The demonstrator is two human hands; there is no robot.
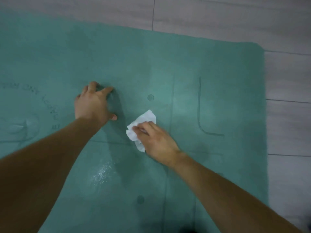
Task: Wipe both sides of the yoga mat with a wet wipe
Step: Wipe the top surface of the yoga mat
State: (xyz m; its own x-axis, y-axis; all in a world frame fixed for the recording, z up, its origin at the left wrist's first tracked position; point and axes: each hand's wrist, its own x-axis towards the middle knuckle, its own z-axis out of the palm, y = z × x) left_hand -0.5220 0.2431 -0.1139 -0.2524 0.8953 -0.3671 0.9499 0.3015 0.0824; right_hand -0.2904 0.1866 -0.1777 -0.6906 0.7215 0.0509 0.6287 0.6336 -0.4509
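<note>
Forearms frame a thin, floppy yoga mat (pixel 218 101); wet wipe (pixel 141 125) is pinched by the right hand (pixel 156 140), mid-frame; left hand (pixel 93 105) is pressed down, fingers spread.

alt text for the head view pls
A person's right hand presses a crumpled white wet wipe onto a teal yoga mat lying flat on a pale floor. The left hand braces on the mat with spread fingers.

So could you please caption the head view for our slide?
Right hand wipes teal yoga mat with wet wipe; left hand braces it.
</note>
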